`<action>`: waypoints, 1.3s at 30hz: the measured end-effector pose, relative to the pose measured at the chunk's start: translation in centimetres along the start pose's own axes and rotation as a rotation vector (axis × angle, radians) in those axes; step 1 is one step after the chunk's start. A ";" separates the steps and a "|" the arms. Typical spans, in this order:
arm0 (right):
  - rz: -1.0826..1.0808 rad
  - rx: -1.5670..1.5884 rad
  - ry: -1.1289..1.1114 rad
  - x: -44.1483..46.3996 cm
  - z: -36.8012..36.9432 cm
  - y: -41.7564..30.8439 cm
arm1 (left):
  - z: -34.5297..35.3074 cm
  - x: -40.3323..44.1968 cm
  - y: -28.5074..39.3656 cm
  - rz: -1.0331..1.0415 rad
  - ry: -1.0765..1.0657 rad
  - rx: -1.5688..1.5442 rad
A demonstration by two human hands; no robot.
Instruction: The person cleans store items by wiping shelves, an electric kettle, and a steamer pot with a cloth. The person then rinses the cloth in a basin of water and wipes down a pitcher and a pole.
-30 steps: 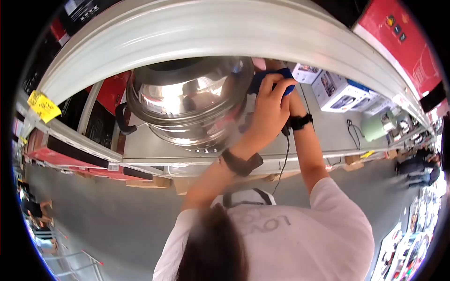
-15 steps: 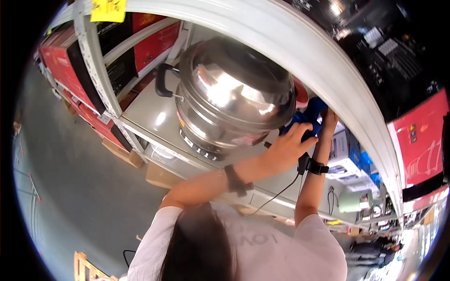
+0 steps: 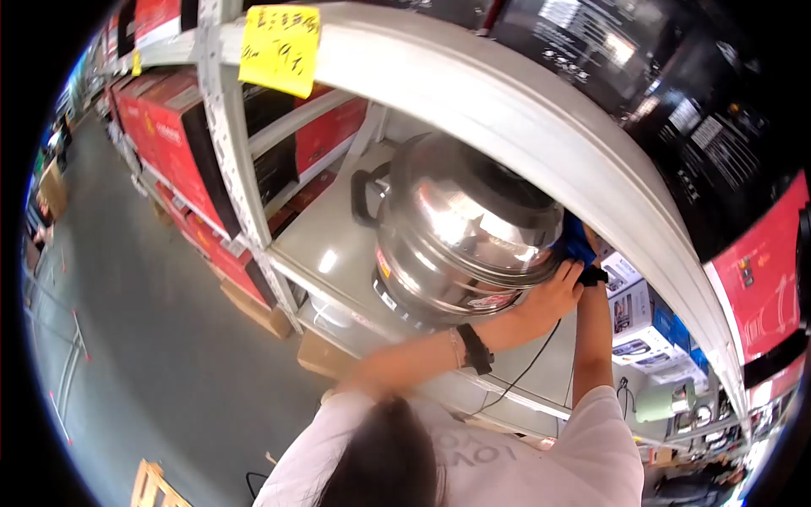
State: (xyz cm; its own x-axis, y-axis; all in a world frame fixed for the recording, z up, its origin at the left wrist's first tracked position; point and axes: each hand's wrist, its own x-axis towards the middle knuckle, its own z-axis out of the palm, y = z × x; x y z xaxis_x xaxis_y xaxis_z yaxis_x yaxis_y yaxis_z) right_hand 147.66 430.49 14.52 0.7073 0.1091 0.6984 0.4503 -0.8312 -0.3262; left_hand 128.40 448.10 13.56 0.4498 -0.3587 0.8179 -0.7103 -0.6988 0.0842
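A large shiny steel pot [image 3: 448, 245] with a domed lid and a black side handle stands on the grey shelf. At the pot's right side, my left hand [image 3: 553, 291] has its fingers bent and closed at the lower edge of a blue cloth [image 3: 579, 241]. My right hand [image 3: 594, 245] is just beyond, by the same cloth; its fingers are mostly hidden by the shelf beam and cannot be made out. Black bands are on both wrists, and a thin dark cable [image 3: 532, 363] hangs below them.
The white shelf beam [image 3: 507, 101] arches over the pot, with a yellow price tag [image 3: 280, 51] on it. Red boxes [image 3: 173, 135] stack at the left. White appliance boxes [image 3: 634, 317] and a pale green container [image 3: 663, 401] stand to the right. A wooden pallet [image 3: 156, 486] lies lower left.
The view has swung, so the pot and the left-hand shelves appear further right. My left hand has come in against the pot's side, and more of my right hand and the cloth is hidden.
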 end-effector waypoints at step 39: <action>0.459 0.058 0.427 -25.2 3.1 -26.8 | -12.5 -21.0 -10.6 0.009 -0.113 -0.688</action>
State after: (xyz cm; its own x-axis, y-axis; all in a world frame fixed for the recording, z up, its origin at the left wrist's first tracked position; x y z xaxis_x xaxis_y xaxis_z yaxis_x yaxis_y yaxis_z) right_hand 119.45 451.71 3.73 0.5607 -0.4894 0.6679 0.1900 -0.7091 -0.6790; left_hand 119.69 470.79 2.58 0.4690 -0.4510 0.7593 -0.8793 -0.1581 0.4492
